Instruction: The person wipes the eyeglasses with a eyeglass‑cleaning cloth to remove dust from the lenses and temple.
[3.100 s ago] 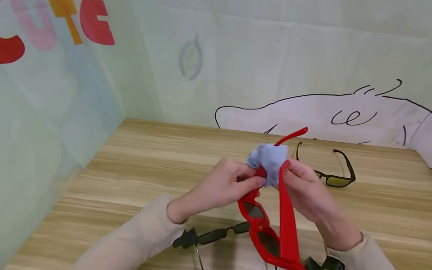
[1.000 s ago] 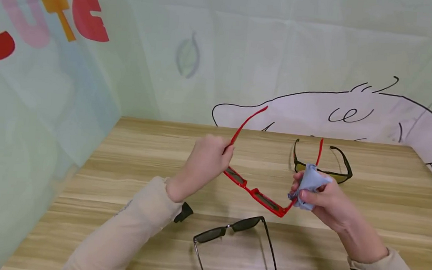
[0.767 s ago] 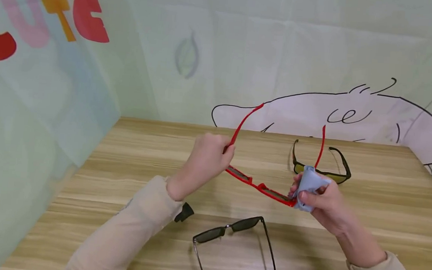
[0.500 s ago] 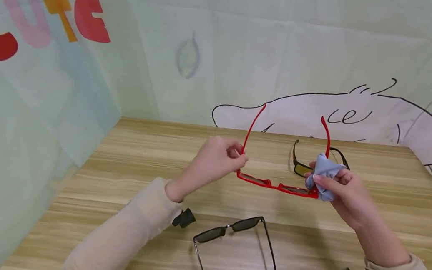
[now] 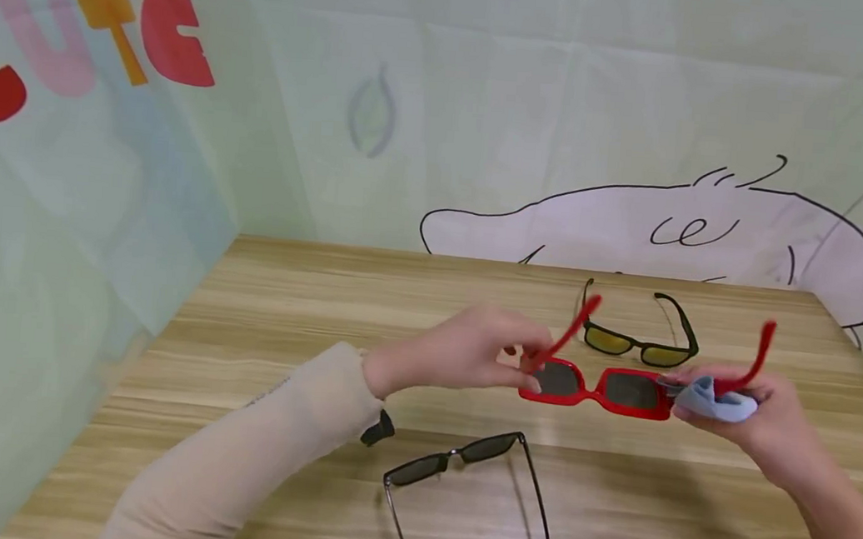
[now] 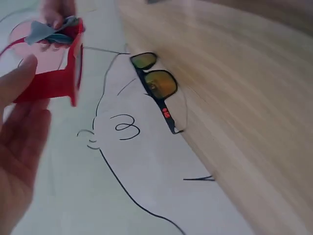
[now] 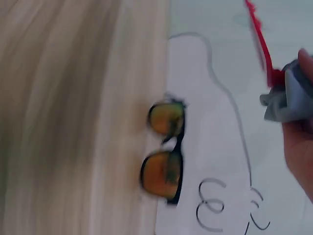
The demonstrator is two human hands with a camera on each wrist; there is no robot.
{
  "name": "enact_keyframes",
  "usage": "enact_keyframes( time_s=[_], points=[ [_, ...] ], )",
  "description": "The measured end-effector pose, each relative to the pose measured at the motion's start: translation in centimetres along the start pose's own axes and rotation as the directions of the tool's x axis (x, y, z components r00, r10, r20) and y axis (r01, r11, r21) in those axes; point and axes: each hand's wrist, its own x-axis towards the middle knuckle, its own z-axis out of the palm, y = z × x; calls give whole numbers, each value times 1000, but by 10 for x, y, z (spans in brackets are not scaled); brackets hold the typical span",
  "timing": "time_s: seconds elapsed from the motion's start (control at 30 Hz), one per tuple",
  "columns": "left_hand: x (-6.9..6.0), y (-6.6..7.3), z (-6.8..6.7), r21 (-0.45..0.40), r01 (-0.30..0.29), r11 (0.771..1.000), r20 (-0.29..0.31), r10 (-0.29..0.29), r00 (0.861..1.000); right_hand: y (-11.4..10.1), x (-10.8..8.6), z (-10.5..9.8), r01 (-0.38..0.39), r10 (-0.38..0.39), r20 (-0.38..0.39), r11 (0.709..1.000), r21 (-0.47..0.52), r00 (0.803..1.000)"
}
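Note:
Red-framed sunglasses (image 5: 590, 396) are held up between both hands, dark lenses facing the head camera and both arms unfolded. The left hand (image 5: 471, 349) pinches them by the hinge end on the left; in the left wrist view its thumb and fingers lie either side of the wide red arm (image 6: 46, 87). At the other end the right hand (image 5: 774, 415) grips the right arm through a crumpled light-blue cloth (image 5: 715, 401). In the right wrist view the cloth (image 7: 291, 98) wraps the frame's corner, and that hand's fingers are partly cut off.
Black glasses with yellowish lenses (image 5: 607, 341) stand on the wooden table (image 5: 309, 294) behind the red pair. Nearer the front lie black sunglasses (image 5: 490, 447) with unfolded arms. A printed cloth backdrop (image 5: 488, 98) rises behind the table.
Both hands have moved right with the red sunglasses, whose lenses have turned to face the head camera. Their arm tips have dropped lower. The right hand keeps the cloth around the right arm.

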Motion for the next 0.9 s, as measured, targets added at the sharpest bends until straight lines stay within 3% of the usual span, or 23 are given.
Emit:
enact_keyframes(
  time_s=[0.03,0.07,0.1,0.17,0.2,0.27,0.3,0.33,0.37,0.4,0.47,0.5,0.57,0.63,0.8,0.9],
  points=[
    [2,1,3,114,-108,988,18,107,994,4,-2,-3,79,-78,35,996,-36,996],
    [4,2,6,220,-205,954,45,200,979,8,-5,-6,165,-160,71,984,-70,985],
    [7,4,10,314,-284,906,80,273,959,13,-6,-9,267,-253,116,955,-128,961],
    [11,7,17,481,-391,785,179,349,920,23,-10,-12,458,-409,220,849,-263,885],
    [14,10,21,545,-425,723,238,353,905,28,-11,-12,541,-470,272,769,-341,840],
    [21,14,28,616,-474,630,359,312,880,36,-13,-11,661,-552,374,538,-523,745],
    [24,17,32,634,-492,597,417,272,867,39,-14,-10,696,-568,431,412,-588,701],
    [27,19,36,640,-508,576,474,224,851,42,-16,-9,721,-569,487,309,-620,663],
    [30,22,39,633,-517,576,526,170,833,45,-17,-8,746,-569,538,224,-627,623],
    [33,24,43,625,-515,586,564,117,817,46,-18,-8,761,-552,580,166,-627,599],
    [37,25,50,600,-504,622,623,32,781,49,-19,-6,782,-517,644,83,-618,564],
    [38,25,53,584,-491,646,642,1,766,50,-20,-6,791,-502,668,56,-609,549],
    [38,24,57,550,-462,696,670,-38,742,52,-20,-6,801,-479,695,28,-598,536],
    [39,21,60,509,-422,750,685,-56,727,53,-21,-6,809,-465,711,17,-588,527],
    [39,15,62,378,-312,872,697,-46,715,55,-23,-7,828,-462,733,3,-561,499],
    [39,13,62,298,-276,914,709,-18,705,56,-27,-7,837,-475,739,-11,-547,477]
  ],
)
